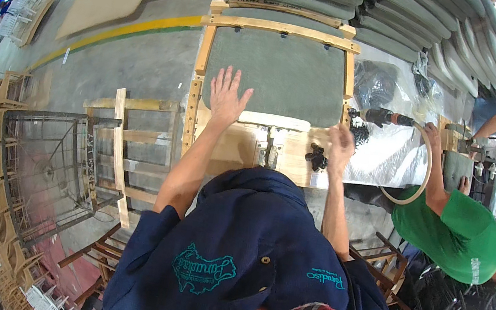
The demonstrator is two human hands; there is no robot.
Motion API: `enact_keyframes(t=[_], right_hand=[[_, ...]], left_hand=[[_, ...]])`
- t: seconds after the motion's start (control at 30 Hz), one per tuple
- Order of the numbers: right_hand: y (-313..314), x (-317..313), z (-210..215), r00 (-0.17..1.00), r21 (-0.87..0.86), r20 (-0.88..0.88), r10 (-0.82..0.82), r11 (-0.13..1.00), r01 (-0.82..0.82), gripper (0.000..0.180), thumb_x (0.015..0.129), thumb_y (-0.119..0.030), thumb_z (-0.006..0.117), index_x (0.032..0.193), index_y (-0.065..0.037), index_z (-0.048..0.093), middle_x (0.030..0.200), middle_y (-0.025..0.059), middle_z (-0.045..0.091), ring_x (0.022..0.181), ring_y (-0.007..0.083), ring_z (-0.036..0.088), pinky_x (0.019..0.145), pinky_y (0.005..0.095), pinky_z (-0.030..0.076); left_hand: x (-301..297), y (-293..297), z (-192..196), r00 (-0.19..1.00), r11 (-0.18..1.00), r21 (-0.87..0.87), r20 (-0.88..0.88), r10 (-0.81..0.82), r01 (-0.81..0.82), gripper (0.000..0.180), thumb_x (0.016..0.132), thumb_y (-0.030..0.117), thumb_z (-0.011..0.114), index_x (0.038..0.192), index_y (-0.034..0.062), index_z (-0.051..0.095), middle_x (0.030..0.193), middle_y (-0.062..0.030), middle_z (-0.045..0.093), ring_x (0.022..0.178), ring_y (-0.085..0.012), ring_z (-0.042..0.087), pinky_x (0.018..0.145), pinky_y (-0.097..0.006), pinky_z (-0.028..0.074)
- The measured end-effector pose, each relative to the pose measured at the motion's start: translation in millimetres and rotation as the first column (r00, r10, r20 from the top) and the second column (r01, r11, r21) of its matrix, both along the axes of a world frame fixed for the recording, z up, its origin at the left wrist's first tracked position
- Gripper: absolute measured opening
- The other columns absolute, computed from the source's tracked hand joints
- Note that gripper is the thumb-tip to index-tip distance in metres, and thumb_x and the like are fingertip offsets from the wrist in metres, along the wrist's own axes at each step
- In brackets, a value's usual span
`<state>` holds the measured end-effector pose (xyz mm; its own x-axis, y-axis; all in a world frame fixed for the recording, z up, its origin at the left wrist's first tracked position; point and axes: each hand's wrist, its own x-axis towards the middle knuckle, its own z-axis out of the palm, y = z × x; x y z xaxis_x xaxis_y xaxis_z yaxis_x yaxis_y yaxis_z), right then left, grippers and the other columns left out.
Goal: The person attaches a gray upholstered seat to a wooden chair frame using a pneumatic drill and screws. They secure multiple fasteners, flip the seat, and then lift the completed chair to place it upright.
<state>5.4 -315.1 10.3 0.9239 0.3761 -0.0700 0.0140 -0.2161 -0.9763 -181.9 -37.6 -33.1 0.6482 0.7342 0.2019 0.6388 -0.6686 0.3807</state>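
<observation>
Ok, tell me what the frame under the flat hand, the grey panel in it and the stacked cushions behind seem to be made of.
Frame: pale, seemingly unfinished wood, with visible grain and a row of drilled holes along the left rail. Grey panel, under the left hand: looks like matte woven fabric or webbing stretched across the frame, though the weave is too fine to confirm. Stacked cushions: grey-green cloth covers, softly rounded at the edges, so probably padded.

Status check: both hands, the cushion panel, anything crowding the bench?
Left hand open, flat on grey cushion panel in wooden frame. Right hand curled beside dark screws, grip unclear. Co-worker's hand with power tool close at right.
</observation>
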Motion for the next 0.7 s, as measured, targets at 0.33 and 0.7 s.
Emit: enact_keyframes(t=[0.33, 0.7], right_hand=[[81, -95, -12, 0.900, -0.031, -0.189, 0.393, 0.914, -0.405, 0.039, 0.091, -0.023, 0.073, 0.117, 0.006, 0.067, 0.092, 0.0070, 0.070, 0.082, 0.0112, 0.064, 0.071, 0.0247, 0.052], [89, -104, -17, 0.761, 0.237, -0.525, 0.381, 0.924, -0.299, 0.030, 0.097, -0.027, 0.066, 0.095, 0.003, 0.066, 0.071, 0.0059, 0.064, 0.060, 0.0132, 0.060, 0.056, 0.0280, 0.051]], left_hand=[[-24, 3, 5, 0.997, 0.995, -0.067, 0.008, -0.075, 0.075, 0.066, 0.097, 0.050, 0.055, 0.147, 0.0066, 0.049, 0.158, -0.0117, 0.039, 0.149, -0.0293, 0.029, 0.123, -0.048, 0.019], [-39, -2, 2, 0.998, 0.997, -0.061, 0.052, -0.047, 0.050, 0.064, 0.097, 0.050, 0.055, 0.143, 0.0064, 0.053, 0.154, -0.0111, 0.046, 0.147, -0.0308, 0.033, 0.121, -0.049, 0.024]])
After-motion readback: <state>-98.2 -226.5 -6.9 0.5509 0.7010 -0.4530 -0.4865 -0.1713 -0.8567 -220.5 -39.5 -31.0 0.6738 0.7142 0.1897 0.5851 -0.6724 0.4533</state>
